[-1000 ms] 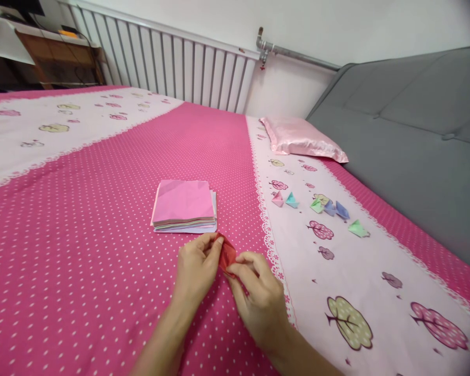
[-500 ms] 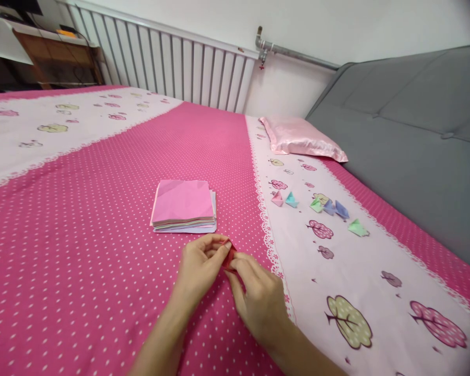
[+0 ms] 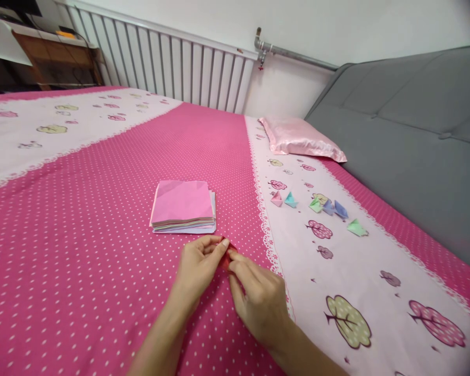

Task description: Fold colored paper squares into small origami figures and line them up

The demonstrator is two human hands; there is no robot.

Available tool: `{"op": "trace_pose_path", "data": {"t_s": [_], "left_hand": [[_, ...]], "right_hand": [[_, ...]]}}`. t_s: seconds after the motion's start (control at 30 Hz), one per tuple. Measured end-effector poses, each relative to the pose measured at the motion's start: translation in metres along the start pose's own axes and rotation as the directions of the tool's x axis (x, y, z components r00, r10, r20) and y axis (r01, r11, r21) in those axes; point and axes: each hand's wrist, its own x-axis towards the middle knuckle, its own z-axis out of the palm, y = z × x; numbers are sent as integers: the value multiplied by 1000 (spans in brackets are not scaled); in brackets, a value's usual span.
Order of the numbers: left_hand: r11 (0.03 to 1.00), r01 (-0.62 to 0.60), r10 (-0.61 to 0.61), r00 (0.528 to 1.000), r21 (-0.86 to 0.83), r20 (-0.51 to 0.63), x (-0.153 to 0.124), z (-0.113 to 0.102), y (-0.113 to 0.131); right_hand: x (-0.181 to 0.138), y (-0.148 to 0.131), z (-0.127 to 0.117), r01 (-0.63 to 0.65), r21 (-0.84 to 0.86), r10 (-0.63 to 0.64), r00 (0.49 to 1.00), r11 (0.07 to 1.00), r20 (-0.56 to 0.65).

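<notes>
My left hand (image 3: 198,269) and my right hand (image 3: 258,298) meet over the pink dotted bedsheet (image 3: 82,235). Both pinch a small folded red paper (image 3: 227,253), most of it hidden between the fingertips. Just beyond the hands lies a stack of coloured square papers (image 3: 183,206) with a pink sheet on top. To the right, on the pale strip of the sheet, several small folded paper boats (image 3: 317,206) stand in a loose row.
A pink satin pillow (image 3: 300,138) lies at the far right by the grey padded headboard (image 3: 407,141). A white radiator (image 3: 164,62) runs along the far wall, with a wooden desk (image 3: 58,60) at the far left.
The red paper has been pressed smaller between the fingers. Both hands have closed tighter together on it; less of the paper shows than a second ago.
</notes>
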Motion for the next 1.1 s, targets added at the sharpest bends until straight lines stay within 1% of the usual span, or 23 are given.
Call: {"op": "trace_pose_path", "data": {"t_s": [0.1,0.23,0.37,0.57,0.7,0.83,0.93,1.1], "left_hand": [[999,-38,38,999,38,12,-1,0,1],[996,-71,69,997,61,31,0,-1,-1],[1000,-21,20,999,19,25,0,-3,-4],[1000,6,-6,1000,-14,19,-1,-2,-3],[999,13,-11,999,-43,32,-2,-1,-2],[1000,-2,3,999,-17,46,-1,-1,-1],[1000,-12,12,1000,1,29,0,0,0],[998,42,-41,999,-42,21,-1,1,0]], "right_hand": [[0,1,0,-32,19,32,999,999,1],[2,2,1,-80,66,82,996,995,-34],[2,3,1,-81,131,92,992,988,-83],[0,5,4,-108,148,128,983,983,-129],[0,5,5,-111,152,131,983,982,-130],[0,6,6,-124,170,143,984,978,-107],[1,5,5,-131,183,150,984,974,-99],[1,5,5,-115,174,136,985,978,-110]]}}
